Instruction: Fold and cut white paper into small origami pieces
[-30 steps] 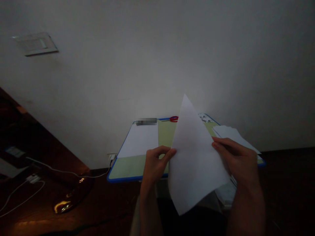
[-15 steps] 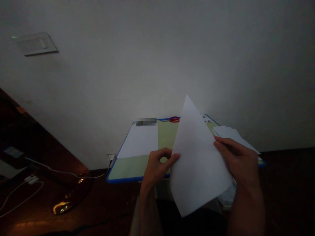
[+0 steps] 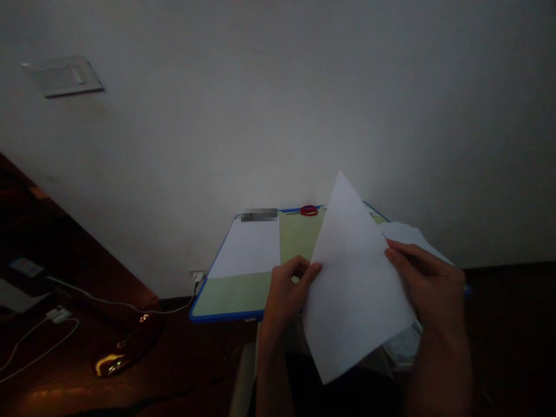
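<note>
I hold a white sheet of paper (image 3: 354,278) up in front of me, one corner pointing upward. My left hand (image 3: 287,295) pinches its left edge between thumb and fingers. My right hand (image 3: 428,281) grips the right edge, fingers curled over the paper. Below the sheet lies a small table with a green top and blue rim (image 3: 226,315). Another white sheet (image 3: 249,246) lies flat on the table's left half.
Red-handled scissors (image 3: 308,210) lie at the table's far edge near the wall. More white paper (image 3: 408,234) sits at the right behind my right hand. White cables (image 3: 65,315) and a shiny object (image 3: 113,364) lie on the dark floor at left.
Both hands and the held sheet have shifted slightly to the right. The sheet's top corner now covers the paper scraps at the table's far right.
</note>
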{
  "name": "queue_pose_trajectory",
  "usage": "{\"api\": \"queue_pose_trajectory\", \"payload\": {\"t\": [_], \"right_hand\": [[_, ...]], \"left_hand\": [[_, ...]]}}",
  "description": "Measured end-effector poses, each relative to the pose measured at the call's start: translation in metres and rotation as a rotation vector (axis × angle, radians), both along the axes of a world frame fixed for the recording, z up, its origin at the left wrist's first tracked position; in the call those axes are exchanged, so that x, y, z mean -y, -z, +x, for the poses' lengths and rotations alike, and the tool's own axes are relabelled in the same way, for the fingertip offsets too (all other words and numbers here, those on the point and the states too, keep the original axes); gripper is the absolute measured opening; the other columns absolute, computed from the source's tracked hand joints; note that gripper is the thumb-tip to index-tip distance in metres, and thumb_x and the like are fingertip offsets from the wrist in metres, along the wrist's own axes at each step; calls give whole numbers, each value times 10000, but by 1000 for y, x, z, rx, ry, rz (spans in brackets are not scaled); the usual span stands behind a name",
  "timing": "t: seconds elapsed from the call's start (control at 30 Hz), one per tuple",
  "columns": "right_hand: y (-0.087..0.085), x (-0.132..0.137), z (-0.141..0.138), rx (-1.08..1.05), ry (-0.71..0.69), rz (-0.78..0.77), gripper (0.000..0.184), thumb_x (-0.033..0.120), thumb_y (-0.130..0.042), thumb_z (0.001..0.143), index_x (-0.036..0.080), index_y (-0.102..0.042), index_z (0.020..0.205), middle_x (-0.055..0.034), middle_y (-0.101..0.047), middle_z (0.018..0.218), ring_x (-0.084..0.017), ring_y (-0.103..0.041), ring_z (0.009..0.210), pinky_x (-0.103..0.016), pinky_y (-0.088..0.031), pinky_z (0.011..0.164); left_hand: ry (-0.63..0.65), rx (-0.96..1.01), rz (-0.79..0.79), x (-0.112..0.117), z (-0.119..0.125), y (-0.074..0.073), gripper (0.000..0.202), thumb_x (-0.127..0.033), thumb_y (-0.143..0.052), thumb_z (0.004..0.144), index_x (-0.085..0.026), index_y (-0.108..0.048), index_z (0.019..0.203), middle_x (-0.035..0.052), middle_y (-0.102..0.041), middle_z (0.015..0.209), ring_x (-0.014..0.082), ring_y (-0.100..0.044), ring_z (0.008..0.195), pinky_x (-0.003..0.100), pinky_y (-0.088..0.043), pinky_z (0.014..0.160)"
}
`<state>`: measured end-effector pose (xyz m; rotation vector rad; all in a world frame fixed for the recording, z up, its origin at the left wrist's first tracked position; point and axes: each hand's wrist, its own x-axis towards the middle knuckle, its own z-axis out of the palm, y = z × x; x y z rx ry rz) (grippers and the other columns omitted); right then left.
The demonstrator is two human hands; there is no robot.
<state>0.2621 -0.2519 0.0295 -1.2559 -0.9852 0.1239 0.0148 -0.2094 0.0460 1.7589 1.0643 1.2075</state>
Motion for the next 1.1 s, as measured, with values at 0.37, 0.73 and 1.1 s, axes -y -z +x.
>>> {"api": "queue_pose_trajectory", "payload": {"t": [0.37, 0.73, 1.1], "right_hand": [[2, 2, 4, -57, 74, 19, 177, 341, -869, 756, 263, -861, 914, -38, -846, 962, -261, -777, 937, -468, -605, 964], [2, 2, 4, -59, 105, 23, 223, 388, -863, 767, 254, -859, 946, -54, -846, 989, -273, -784, 942, -508, -610, 972], [10, 0, 10, -57, 150, 46, 246, 387, -874, 775, 247, -855, 976, -58, -842, 1008, -280, -781, 950, -527, -603, 985]], "left_hand": [[82, 21, -14, -2, -5, 4, 234, -390, -737, 885, -178, -757, 787, 32, -758, 787, 168, -656, 748, 276, -478, 713], [67, 21, -71, -4, -6, 7, 250, -408, -821, 800, -179, -747, 734, 1, -707, 697, 141, -594, 660, 253, -421, 624], [80, -90, 45, -2, -8, 2, 256, -401, -677, 929, -177, -733, 818, 25, -713, 791, 164, -598, 745, 284, -443, 705]]}}
